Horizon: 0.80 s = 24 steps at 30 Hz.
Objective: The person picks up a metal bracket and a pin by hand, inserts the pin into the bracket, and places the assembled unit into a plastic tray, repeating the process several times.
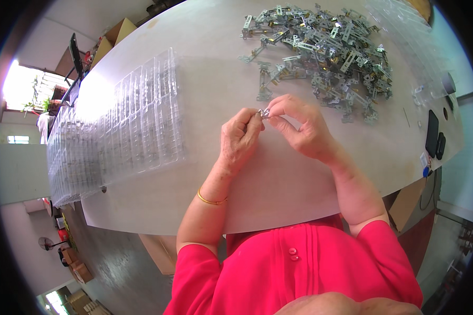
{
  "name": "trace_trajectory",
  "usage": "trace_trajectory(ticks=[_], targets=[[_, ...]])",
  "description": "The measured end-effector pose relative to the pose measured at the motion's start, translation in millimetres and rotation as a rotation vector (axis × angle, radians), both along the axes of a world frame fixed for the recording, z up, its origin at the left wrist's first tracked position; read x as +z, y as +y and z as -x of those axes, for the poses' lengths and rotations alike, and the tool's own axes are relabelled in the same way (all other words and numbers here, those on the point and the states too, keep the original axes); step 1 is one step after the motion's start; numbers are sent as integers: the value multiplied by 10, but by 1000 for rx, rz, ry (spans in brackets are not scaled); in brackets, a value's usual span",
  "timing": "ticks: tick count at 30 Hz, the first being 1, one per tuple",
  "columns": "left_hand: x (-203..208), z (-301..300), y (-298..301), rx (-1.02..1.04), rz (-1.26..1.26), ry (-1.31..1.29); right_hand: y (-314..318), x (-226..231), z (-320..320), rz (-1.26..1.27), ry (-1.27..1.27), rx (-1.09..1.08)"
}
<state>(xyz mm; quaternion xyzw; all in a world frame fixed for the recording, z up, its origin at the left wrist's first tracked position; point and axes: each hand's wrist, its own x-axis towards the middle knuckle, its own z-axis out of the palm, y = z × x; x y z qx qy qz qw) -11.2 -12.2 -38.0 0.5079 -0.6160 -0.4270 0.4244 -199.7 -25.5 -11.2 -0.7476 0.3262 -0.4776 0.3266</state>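
My left hand and my right hand meet over the middle of the white table. Between their fingertips they pinch one small silver metal bracket, mostly hidden by the fingers. A gold bangle sits on my left wrist. Just beyond my hands, at the far side of the table, lies a big loose pile of the same metal brackets, some with brass-coloured bits.
Stacks of clear plastic blister trays fill the table's left part. More clear trays lie at the far right. A black phone and small dark items rest near the right edge. Cardboard boxes stand on the floor beyond the table.
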Motion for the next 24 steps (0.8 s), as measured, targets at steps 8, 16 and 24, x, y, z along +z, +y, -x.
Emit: trace_trajectory(ticks=[8, 16, 24], targets=[[93, -98, -62, -36, -216, 619, -11, -44, 34, -401, -343, -77], [24, -39, -64, -142, -41, 606, -72, -163, 62, -798, -842, -17], [-38, -98, -120, -84, -50, 666, -27, -225, -67, -418, -335, -188]])
